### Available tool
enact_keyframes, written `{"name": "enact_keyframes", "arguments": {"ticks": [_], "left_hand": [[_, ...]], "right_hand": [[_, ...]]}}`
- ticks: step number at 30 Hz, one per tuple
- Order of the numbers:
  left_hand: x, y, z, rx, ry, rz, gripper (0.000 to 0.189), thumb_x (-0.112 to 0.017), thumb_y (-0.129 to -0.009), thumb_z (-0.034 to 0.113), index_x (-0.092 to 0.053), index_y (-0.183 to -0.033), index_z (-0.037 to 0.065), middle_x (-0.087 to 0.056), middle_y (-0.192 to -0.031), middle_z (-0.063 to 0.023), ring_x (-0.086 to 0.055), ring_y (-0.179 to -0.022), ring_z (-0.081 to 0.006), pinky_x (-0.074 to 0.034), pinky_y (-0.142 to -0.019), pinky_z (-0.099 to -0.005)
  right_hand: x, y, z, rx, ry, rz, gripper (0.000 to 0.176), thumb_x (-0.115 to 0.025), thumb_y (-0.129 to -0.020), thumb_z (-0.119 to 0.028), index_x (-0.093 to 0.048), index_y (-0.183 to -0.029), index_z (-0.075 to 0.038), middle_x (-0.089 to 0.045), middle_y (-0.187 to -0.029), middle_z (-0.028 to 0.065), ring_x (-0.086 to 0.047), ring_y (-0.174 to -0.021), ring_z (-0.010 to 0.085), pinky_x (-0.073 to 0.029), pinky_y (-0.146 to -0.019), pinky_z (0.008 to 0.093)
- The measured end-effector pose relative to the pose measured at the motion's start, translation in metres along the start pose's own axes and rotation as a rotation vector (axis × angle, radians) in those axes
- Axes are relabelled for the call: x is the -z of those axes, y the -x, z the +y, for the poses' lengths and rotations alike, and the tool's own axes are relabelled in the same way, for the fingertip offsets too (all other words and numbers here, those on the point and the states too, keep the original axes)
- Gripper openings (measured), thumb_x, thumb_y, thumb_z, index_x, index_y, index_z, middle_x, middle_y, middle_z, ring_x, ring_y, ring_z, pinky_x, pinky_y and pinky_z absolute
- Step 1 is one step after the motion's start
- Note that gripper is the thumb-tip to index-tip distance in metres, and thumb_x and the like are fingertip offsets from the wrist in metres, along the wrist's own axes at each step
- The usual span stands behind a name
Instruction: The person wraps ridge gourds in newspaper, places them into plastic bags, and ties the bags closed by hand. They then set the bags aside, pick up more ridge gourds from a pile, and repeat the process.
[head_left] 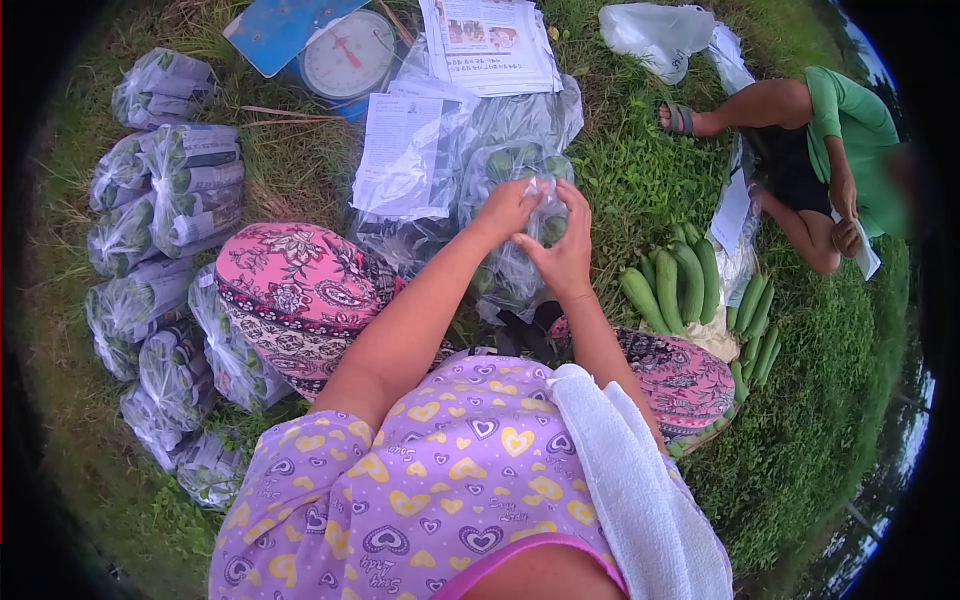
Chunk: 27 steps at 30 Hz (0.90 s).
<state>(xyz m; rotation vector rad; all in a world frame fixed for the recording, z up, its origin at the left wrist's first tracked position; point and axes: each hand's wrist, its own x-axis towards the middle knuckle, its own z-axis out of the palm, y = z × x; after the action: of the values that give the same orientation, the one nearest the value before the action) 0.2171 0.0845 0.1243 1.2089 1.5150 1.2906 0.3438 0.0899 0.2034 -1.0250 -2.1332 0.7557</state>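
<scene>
A clear plastic bag (480, 270) packed with round-ended green vegetables (528, 158) lies on the grass in front of my crossed legs. My left hand (508, 210) is closed, its fingertips pinching the plastic at the top of the bag. On the bag's right side my right hand (562, 245) curls its thumb and fingers around the gathered plastic, close to the left fingertips. Printed paper sheets (402, 140) lie just left of the bag, over more clear plastic. A stack of newspaper (495, 50) sits beyond it.
Several filled, paper-lined bags (200, 185) are piled at left. A dial scale (348, 55) with a blue tray (285, 30) stands at the back. Long green gourds (680, 280) lie on the right. A person in a green top (850, 120) sits at far right, holding paper.
</scene>
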Motion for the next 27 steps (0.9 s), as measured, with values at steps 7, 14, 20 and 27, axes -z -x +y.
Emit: {"name": "enact_keyframes", "arguments": {"ticks": [7, 14, 20, 27], "left_hand": [[0.013, 0.001, 0.013, 0.084, 0.086, -0.056, 0.031, -0.052, -0.093, 0.030, -0.059, -0.091, -0.001, -0.059, -0.074, -0.0101, -0.055, -0.073, -0.0160, -0.044, -0.071, -0.0303], [0.018, -0.003, 0.001, -0.014, 0.048, -0.317, 0.020, -0.058, -0.089, 0.024, -0.063, -0.087, 0.005, -0.060, -0.077, -0.0074, -0.056, -0.075, -0.0175, -0.045, -0.070, -0.0307], [0.028, 0.004, 0.030, -0.287, -0.449, -0.260, 0.009, -0.069, -0.071, 0.013, -0.063, -0.076, 0.008, -0.060, -0.074, -0.0066, -0.059, -0.076, -0.0276, -0.046, -0.067, -0.0364], [0.016, 0.005, 0.036, -0.551, -0.600, 0.260, 0.018, -0.070, -0.064, 0.012, -0.052, -0.068, 0.011, -0.056, -0.073, -0.0029, -0.057, -0.071, -0.0245, -0.041, -0.068, -0.0362]], "right_hand": [[-0.009, 0.004, 0.052, -0.121, 0.321, -0.286, 0.038, -0.071, -0.065, -0.015, -0.065, -0.101, -0.004, -0.060, -0.086, 0.0129, -0.056, -0.095, 0.0318, -0.040, -0.086, 0.0435], [-0.005, -0.019, 0.090, -0.377, -0.063, -0.512, 0.021, -0.064, -0.074, -0.020, -0.068, -0.090, -0.007, -0.061, -0.086, 0.0161, -0.059, -0.081, 0.0301, -0.046, -0.073, 0.0353], [-0.001, -0.030, 0.096, -0.457, -0.218, -0.667, 0.015, -0.059, -0.071, -0.016, -0.064, -0.075, -0.003, -0.058, -0.063, 0.0048, -0.052, -0.060, 0.0135, -0.043, -0.060, 0.0293], [0.005, -0.033, 0.081, -0.600, -0.321, -0.631, 0.030, -0.058, -0.082, -0.028, -0.064, -0.075, 0.001, -0.056, -0.063, 0.0039, -0.049, -0.062, 0.0125, -0.041, -0.059, 0.0287]]}}
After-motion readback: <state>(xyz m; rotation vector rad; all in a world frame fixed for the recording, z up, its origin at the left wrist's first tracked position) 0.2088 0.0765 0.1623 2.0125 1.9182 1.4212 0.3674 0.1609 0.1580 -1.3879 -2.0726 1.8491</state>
